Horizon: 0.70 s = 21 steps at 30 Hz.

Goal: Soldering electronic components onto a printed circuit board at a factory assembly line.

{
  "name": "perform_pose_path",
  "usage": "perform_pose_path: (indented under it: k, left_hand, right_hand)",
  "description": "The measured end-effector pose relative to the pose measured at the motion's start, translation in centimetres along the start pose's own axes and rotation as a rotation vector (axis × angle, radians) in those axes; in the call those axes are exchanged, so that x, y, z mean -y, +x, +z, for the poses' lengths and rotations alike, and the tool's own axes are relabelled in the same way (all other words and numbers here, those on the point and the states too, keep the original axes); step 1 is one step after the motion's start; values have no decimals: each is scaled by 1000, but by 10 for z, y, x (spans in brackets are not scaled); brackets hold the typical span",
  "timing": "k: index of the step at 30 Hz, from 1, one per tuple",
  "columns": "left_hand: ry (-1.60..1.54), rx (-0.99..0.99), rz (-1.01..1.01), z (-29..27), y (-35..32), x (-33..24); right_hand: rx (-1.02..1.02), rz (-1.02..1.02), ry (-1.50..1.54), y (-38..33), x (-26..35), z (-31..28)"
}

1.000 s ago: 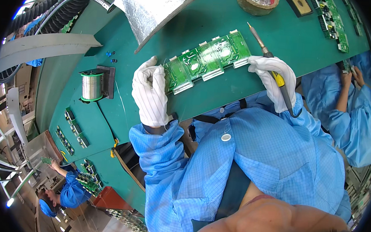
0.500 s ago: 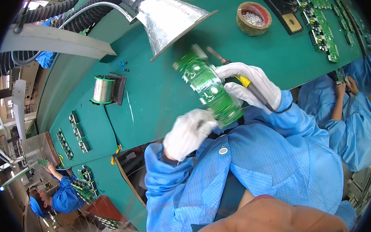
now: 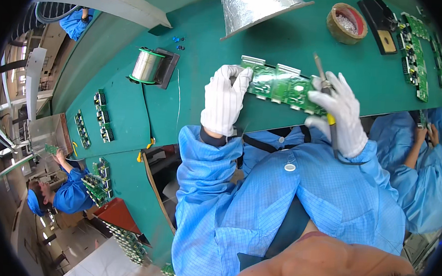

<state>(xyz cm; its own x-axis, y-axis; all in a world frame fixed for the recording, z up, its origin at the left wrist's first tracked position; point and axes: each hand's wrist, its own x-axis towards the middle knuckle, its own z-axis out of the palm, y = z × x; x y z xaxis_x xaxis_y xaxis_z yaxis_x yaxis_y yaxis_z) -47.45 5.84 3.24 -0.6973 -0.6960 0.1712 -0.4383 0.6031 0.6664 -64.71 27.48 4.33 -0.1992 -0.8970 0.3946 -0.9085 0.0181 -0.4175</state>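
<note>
A green circuit board (image 3: pixel 280 86) lies slantwise in front of me, with white connectors along its edges. My left hand (image 3: pixel 224 100), in a white striped glove, is closed on the board's left end, thumb and fingers pinching the corner. At the right end is my gloved right hand (image 3: pixel 341 115), its upper fingers partly spread. It holds a soldering iron (image 3: pixel 331 125) with a yellow band, the metal tip pointing up and away from me above the board's far right corner. Whether the right fingertips also touch the board, I cannot tell.
Beyond the board hangs a silver fume hood (image 3: pixel 262 9). A solder wire spool (image 3: pixel 148 66) stands at the left; a round tub (image 3: pixel 347 23) and an iron stand (image 3: pixel 380 24) are far right. More boards (image 3: pixel 413 58) lie at the right, near a co-worker's hands (image 3: pixel 426 135).
The board has turned from steeply slanted to nearly level across my view. My left hand has moved up to its left end. The right fingers have opened out around the iron.
</note>
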Motion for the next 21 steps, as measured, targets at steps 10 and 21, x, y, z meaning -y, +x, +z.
perform_pose_path:
  k: [10, 21]
  left_hand:
    - [-325, 145, -392, -19, -13, -8]
    - [-25, -88, 53, -15, -19, 19]
  right_hand:
    - [48, -49, 196, 7, -33, -15]
    - [91, -12, 128, 0, -42, -16]
